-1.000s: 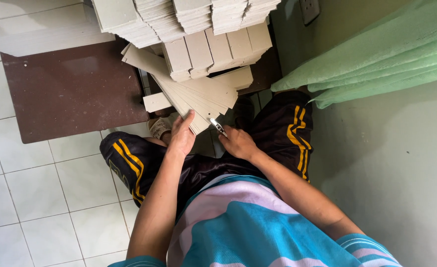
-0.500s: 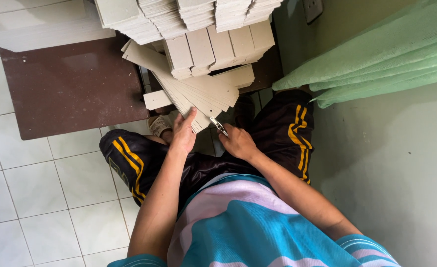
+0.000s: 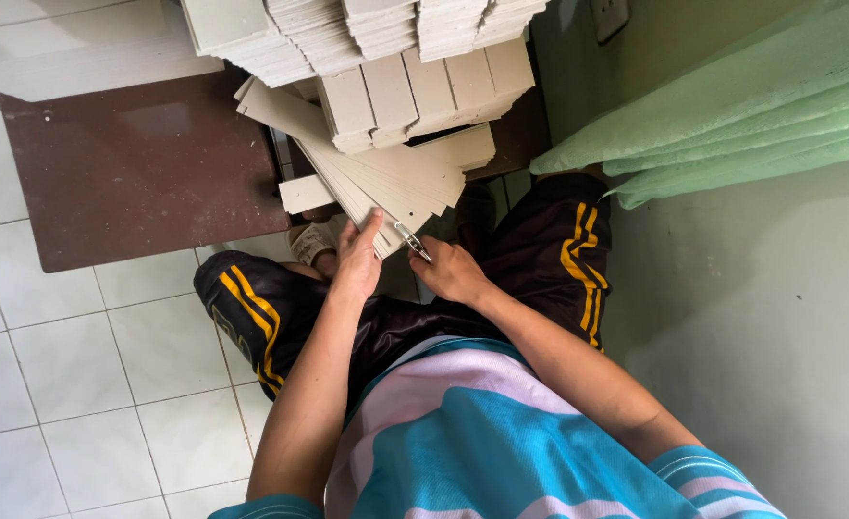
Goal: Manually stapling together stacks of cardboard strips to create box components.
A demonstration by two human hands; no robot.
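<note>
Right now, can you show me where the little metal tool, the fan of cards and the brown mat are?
metal tool (image 3: pixel 412 240), head view, its shiny middle.
fan of cards (image 3: pixel 395 183), head view, top card's flat face.
brown mat (image 3: pixel 136 173), head view, bare middle.

A fanned sheaf of pale cardboard sheets (image 3: pixel 386 187) is held at its near edge by the left hand (image 3: pixel 357 259), fingers laid flat on top. Just beside that grip, a small metal tool (image 3: pixel 411 240) is pinched in the right hand (image 3: pixel 451 272) and pressed to the sheaf's corner. Beyond the grip, stacks of cut cardboard (image 3: pixel 415 86) are piled over a brown board (image 3: pixel 136 163). Green cloth (image 3: pixel 732 115) hangs to the right.
</note>
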